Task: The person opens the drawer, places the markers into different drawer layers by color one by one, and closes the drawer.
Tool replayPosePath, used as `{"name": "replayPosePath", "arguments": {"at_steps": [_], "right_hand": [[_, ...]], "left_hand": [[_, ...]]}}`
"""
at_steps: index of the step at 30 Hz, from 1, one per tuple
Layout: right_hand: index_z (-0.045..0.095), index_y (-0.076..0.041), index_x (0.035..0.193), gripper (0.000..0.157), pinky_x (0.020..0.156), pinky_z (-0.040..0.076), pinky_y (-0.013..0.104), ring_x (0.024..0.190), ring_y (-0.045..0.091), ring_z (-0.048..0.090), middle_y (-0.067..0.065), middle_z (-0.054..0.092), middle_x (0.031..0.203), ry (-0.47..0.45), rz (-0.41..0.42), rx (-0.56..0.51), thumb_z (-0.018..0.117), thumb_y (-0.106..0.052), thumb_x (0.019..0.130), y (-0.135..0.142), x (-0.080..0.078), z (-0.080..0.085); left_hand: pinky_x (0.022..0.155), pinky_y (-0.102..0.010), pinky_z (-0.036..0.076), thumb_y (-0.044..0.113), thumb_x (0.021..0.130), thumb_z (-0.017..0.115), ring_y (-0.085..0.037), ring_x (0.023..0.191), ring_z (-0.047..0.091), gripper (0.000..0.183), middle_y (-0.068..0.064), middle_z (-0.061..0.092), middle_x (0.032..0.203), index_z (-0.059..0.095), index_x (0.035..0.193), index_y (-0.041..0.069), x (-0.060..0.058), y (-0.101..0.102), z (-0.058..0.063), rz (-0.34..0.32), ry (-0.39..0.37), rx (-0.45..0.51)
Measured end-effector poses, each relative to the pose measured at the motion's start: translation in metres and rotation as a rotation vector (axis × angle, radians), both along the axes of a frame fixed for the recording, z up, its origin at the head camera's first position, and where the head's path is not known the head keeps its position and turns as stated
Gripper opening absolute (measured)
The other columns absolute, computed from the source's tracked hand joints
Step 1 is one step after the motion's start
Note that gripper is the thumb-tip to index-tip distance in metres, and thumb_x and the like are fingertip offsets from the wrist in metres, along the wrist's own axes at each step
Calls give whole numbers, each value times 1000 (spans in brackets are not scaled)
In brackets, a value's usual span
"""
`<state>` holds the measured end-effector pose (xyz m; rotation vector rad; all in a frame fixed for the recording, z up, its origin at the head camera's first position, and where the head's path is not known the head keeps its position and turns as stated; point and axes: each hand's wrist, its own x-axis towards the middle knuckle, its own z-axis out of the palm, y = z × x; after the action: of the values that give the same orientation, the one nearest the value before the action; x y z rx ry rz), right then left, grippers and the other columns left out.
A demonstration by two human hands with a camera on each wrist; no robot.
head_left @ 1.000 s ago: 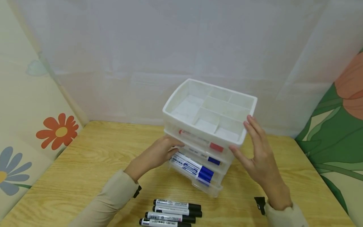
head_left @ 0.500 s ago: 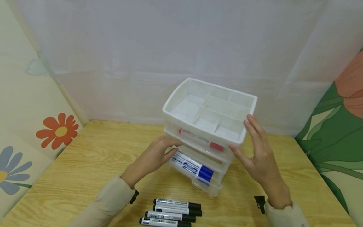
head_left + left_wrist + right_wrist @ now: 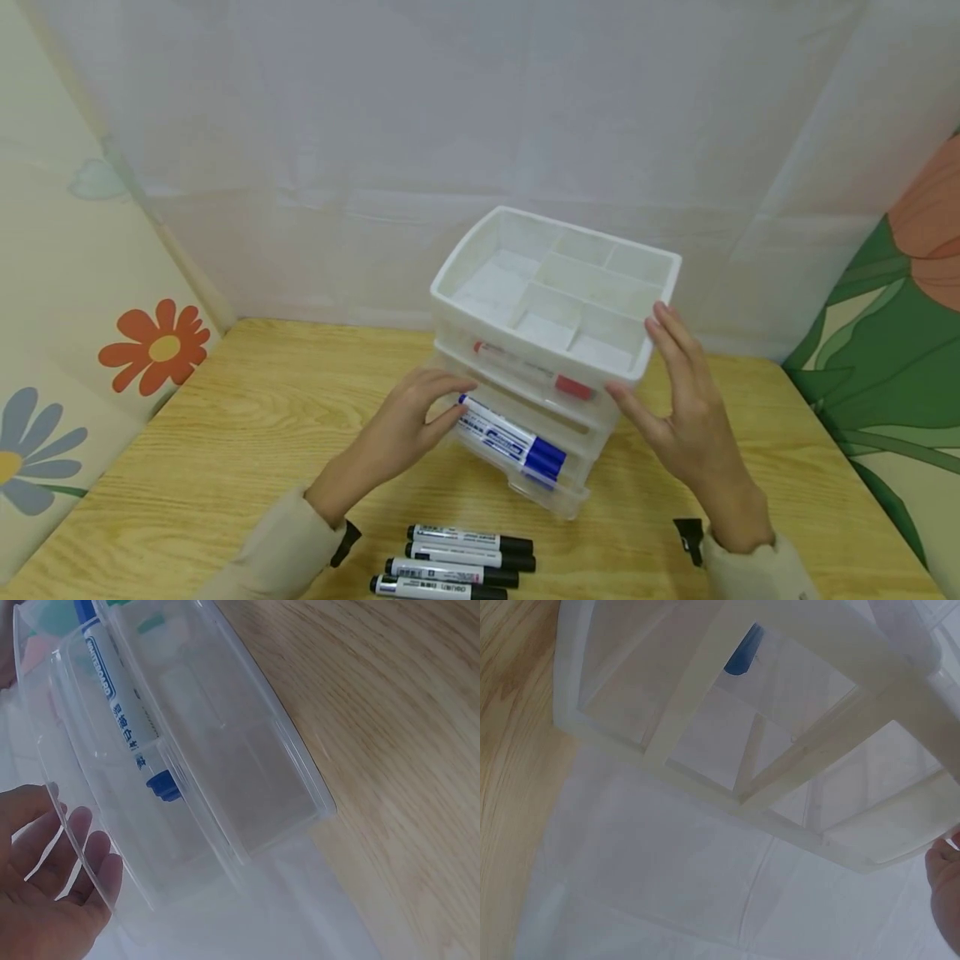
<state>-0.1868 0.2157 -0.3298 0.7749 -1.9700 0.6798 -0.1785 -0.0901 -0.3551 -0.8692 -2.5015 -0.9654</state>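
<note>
A clear plastic drawer organizer [image 3: 540,367] with a white divided top stands turned on the table. Its lowest drawer [image 3: 555,497] sticks out at the front, and blue-capped whiteboard markers [image 3: 510,437] show there. My left hand [image 3: 393,425] is at the organizer's left side, thumb and fingertips apart close to the markers' left end. In the left wrist view its bent fingers [image 3: 94,847] overlap a clear plastic edge, near a blue whiteboard marker [image 3: 120,705]. My right hand [image 3: 686,408] rests against the organizer's right front corner, fingers nearly straight, thumb on the front side.
Several black-capped markers [image 3: 457,562] lie in a row on the wooden table [image 3: 300,392] in front of the organizer. A red marker [image 3: 528,371] shows in an upper drawer. White cloth [image 3: 375,150] hangs behind; flower-printed panels [image 3: 885,358] stand at both sides.
The blue cap that showed in the drawer above the lowest one is no longer visible there. My left hand has drawn back slightly left, uncovering a marker's blue end. The right hand stays put.
</note>
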Motion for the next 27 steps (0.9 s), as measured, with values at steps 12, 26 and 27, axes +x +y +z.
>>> {"name": "replayPosePath", "arguments": {"at_steps": [12, 26, 27], "right_hand": [[41, 10, 130, 75, 114, 24, 25, 132, 33, 34, 23, 37, 140, -2, -4, 2, 51, -51, 88, 1, 0, 0], [41, 11, 129, 75, 113, 24, 25, 131, 34, 35, 25, 38, 139, 11, 3, 1, 51, -50, 88, 0, 0, 0], [41, 11, 129, 75, 113, 24, 25, 131, 34, 35, 25, 38, 139, 13, 5, 1, 51, -50, 88, 0, -1, 0]], "left_hand": [[93, -33, 48, 16, 84, 66, -11, 111, 54, 33, 6, 61, 115, 60, 116, 17, 16, 2, -1, 7, 30, 101], [81, -26, 50, 13, 80, 69, -7, 93, 57, 26, 5, 67, 99, 64, 106, 14, 36, 3, -6, 63, 155, 211], [80, -26, 50, 12, 80, 69, -7, 92, 57, 26, 5, 67, 98, 64, 106, 15, 37, 4, -7, 63, 167, 215]]}}
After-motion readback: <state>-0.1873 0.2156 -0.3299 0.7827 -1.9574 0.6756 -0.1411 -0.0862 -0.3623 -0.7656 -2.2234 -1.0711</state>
